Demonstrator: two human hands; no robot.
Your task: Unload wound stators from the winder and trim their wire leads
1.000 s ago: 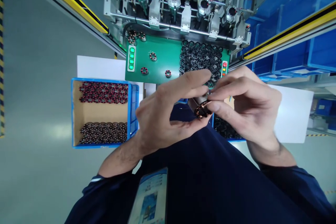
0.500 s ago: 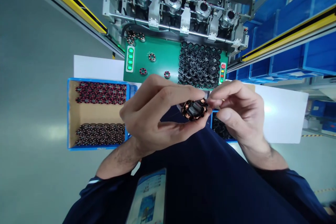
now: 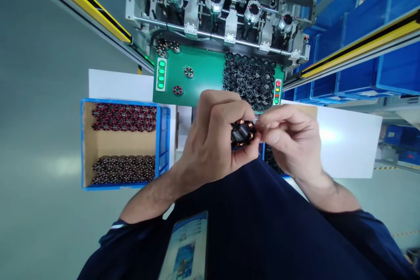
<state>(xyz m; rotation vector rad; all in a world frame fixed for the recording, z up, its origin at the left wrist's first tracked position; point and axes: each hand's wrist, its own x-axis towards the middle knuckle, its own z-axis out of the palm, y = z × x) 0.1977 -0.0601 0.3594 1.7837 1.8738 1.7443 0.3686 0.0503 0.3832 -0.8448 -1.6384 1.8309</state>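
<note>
My left hand [image 3: 213, 140] is wrapped round a motor stator [image 3: 243, 133] with copper windings and a dark core, its open end turned up towards me. Fingers and thumb cover its left part. At the stator's right edge, my right hand [image 3: 293, 140] is closed in a pinch, the fingertips touching the rim or very close to it. Whatever lies between those fingertips is hidden. Beyond the hands, a copper-wound stator [image 3: 188, 72] and a red-wound stator [image 3: 177, 90] lie on the green work surface [image 3: 205, 68].
Packed black ring-shaped parts [image 3: 249, 78] cover the surface's right side. Behind stands a machine with several metal spindle heads [image 3: 215, 0]. A blue bin [image 3: 163, 140] at left holds rows of stators. Dark parts [image 3: 271, 159] show below my right hand. Yellow posts [image 3: 95, 4] flank the station.
My left hand has curled tighter round the stator and turned it slightly. My right fingertips have moved left and closed together at its edge. One red-wound stator on the green surface is now covered.
</note>
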